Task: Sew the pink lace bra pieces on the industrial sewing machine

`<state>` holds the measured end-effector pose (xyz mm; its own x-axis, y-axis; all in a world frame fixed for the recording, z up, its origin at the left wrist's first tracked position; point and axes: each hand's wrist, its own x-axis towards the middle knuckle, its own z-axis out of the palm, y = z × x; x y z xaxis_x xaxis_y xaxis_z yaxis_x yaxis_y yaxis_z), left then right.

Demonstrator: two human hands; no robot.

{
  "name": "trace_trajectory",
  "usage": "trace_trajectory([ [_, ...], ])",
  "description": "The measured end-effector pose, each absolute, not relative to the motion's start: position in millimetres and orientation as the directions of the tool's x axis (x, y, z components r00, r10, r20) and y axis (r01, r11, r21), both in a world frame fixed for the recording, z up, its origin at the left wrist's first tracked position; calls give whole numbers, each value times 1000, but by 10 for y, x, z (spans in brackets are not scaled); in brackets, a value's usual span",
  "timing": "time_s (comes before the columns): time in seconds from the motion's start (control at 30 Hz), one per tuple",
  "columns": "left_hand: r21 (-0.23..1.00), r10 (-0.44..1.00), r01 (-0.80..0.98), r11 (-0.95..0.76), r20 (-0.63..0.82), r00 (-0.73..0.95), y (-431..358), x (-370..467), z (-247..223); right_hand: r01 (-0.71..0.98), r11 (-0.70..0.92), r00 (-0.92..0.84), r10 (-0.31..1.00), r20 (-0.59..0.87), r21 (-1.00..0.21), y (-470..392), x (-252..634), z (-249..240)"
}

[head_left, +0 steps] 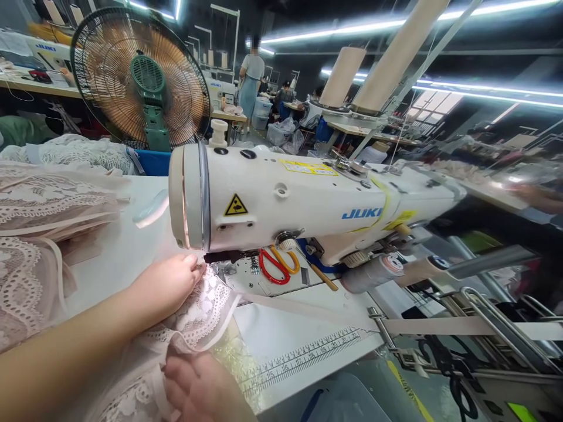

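Note:
A pale pink lace garment piece [211, 305] with a light edging lies under the head of a white sewing machine [264, 199] and runs down toward me. My left hand [169, 284] is closed on the lace beside the needle area, fingertips pressed together; the needle itself is hidden. Lower down, my right hand [200, 381] curls its fingers round the edge of the same lace, slightly blurred. A pale strip [281, 305] runs from the lace across the tabletop to the right. Scissors with red and yellow handles [275, 272] rest behind the needle area.
More lace pieces [48, 205] are heaped at left. A large fan [141, 76] stands behind the table. A printed ruler [308, 354] lines the front edge. Thread cones [343, 76] rise at back right, above a metal strip holder [475, 328]. People work farther back.

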<state>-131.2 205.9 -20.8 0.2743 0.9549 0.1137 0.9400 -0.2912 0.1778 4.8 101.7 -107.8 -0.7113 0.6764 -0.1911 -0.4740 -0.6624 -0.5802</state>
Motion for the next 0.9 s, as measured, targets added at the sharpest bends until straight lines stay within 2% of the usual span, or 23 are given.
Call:
trace_trajectory([
  [0.03, 155, 971, 958, -241, 40, 237, 2036, -1301, -187, -482, -643, -709, 685, -167, -596, 1033, 35, -1032],
  [0.1, 87, 964, 963, -253, -62, 259, 1956, -1305, -160, -481, -604, -716, 689, -113, -636, 1060, 19, -913],
  [0.2, 34, 917, 919, -393, -67, 394, 1820, -1427, -186, -435, -461, -722, 692, -6, -774, 1060, 135, -658],
  [0.23, 24, 905, 907, -420, -52, 421, 1790, -1500, -206, -380, -359, -701, 713, 13, -852, 1055, 230, -567],
  [0.27, 11, 891, 892, -452, -40, 453, 1771, -1582, -225, -227, -217, -767, 640, 37, -949, 1058, 349, -487],
  [0.3, -2, 873, 874, -487, -28, 487, 1761, -1666, -237, -93, -3, -766, 638, 70, -996, 1074, 480, -423],
  [0.33, -9, 854, 854, -520, -15, 520, 1757, -1743, -242, -41, 74, -752, 655, 79, -996, 1109, 612, -381],
  [0.4, -7, 816, 816, -577, 1, 577, 1752, -1842, -228, 194, 347, -600, 782, 169, -917, 1245, 830, -361],
  [0.47, 5, 779, 779, -627, 23, 627, 1732, -1836, -197, 503, 551, -446, 825, 346, -666, 1451, 948, -398],
  [0.53, 39, 723, 722, -691, 41, 690, 1685, -1729, -172, 669, 635, -487, 767, 419, -385, 1669, 973, -441],
  [0.57, 64, 693, 690, -721, 58, 719, 1649, -1651, -163, 689, 668, -545, 734, 405, -282, 1762, 966, -454],
  [0.63, 132, 644, 632, -764, 101, 758, 1556, -1475, -151, 671, 726, -649, 674, 354, -152, 1890, 948, -463],
  [0.73, 188, 714, 693, -696, 77, 696, 1392, -1242, -141, 631, 773, -707, 610, 358, -72, 1929, 959, -467],
  [0.83, 80, 789, 785, -614, 87, 608, 1283, -1118, -176, 555, 831, -719, 507, 476, -47, 1859, 993, -502],
  [0.9, -49, 744, 761, -647, 179, 644, 1270, -1107, -235, 501, 864, -708, 437, 555, -40, 1806, 992, -538],
])
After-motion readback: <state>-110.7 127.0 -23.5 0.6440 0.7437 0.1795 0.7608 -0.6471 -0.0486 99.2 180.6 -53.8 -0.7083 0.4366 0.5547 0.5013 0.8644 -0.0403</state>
